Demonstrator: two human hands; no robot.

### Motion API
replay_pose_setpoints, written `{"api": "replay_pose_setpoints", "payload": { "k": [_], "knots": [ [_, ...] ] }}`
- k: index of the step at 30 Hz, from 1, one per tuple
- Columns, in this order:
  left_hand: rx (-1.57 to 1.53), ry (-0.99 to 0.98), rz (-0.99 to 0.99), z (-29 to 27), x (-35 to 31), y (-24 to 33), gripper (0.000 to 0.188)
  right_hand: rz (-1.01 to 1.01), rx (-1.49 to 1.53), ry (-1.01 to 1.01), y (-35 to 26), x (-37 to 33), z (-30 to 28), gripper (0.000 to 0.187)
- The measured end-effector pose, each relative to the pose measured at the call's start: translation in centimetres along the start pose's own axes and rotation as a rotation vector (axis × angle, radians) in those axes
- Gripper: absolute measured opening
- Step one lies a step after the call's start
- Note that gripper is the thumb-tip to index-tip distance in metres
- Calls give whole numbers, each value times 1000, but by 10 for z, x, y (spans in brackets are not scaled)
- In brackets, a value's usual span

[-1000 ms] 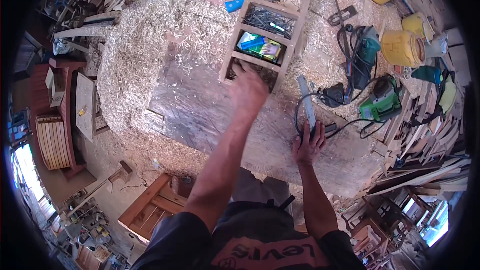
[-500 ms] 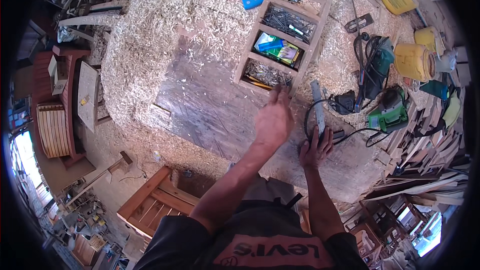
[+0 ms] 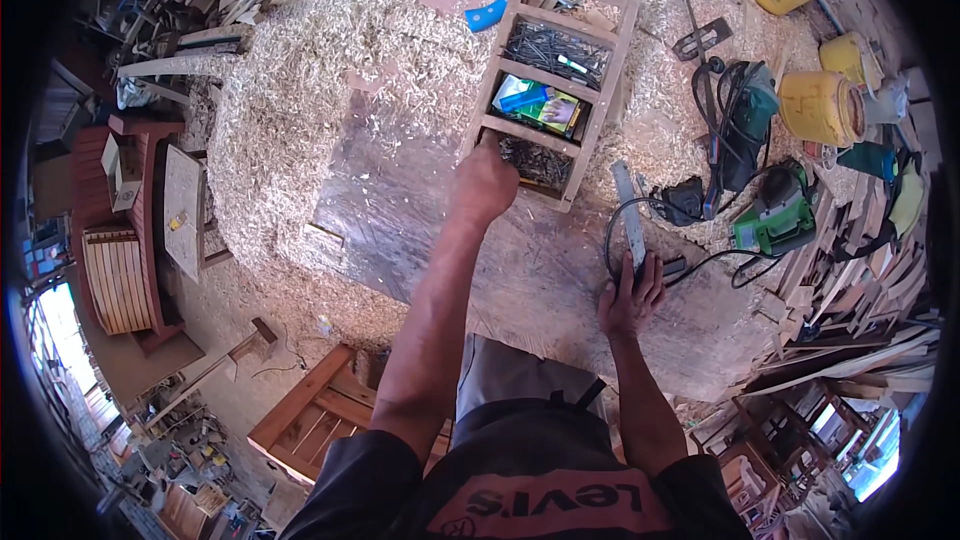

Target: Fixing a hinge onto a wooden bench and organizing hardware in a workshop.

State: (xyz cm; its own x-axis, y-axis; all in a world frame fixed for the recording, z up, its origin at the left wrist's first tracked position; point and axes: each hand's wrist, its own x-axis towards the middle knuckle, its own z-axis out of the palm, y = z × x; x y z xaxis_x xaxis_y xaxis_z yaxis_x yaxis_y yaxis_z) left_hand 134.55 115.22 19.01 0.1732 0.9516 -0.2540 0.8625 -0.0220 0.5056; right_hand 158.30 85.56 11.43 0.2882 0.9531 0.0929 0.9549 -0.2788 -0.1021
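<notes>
My left hand (image 3: 487, 182) is at the near compartment of a long divided wooden box (image 3: 591, 145). Its fingers are curled down at the compartment's left corner, and their tips are hidden. Small nails and a yellow pencil (image 3: 545, 182) lie in that compartment. The compartment beyond it holds a blue cylindrical object (image 3: 525, 99) on a green packet (image 3: 562, 114); longer nails (image 3: 545, 45) fill another. With fingers spread, my right hand (image 3: 633, 297) rests over the near end of a flat grey metal strip (image 3: 628, 200). A dark bar (image 3: 677, 267) shows beside the fingers.
A green power tool (image 3: 775, 218), a corded dark tool (image 3: 742, 130) and yellow containers (image 3: 820, 105) stand at the right. A blue-handled saw (image 3: 490, 5) lies beyond the box. Wood shavings (image 3: 270, 140) cover much of the surface. A slatted wooden piece (image 3: 315, 415) is near my left arm.
My left hand has moved left, from the near compartment's right side to its left corner, uncovering the near edge. My right hand stays on the metal strip. The view has shifted slightly.
</notes>
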Motion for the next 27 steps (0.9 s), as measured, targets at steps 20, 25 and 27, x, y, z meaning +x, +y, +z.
{"api": "replay_pose_setpoints", "payload": {
  "k": [20, 25, 27],
  "knots": [
    [77, -73, -168, 13, 1, 43, 76, 21, 39, -59, 4, 1, -4, 67],
    [187, -172, -219, -6, 4, 74, 84, 38, 51, -100, 7, 0, -6, 70],
    [235, -195, -249, -1, 5, 73, 86, 35, 61, -107, 5, 0, -6, 70]
  ]
}}
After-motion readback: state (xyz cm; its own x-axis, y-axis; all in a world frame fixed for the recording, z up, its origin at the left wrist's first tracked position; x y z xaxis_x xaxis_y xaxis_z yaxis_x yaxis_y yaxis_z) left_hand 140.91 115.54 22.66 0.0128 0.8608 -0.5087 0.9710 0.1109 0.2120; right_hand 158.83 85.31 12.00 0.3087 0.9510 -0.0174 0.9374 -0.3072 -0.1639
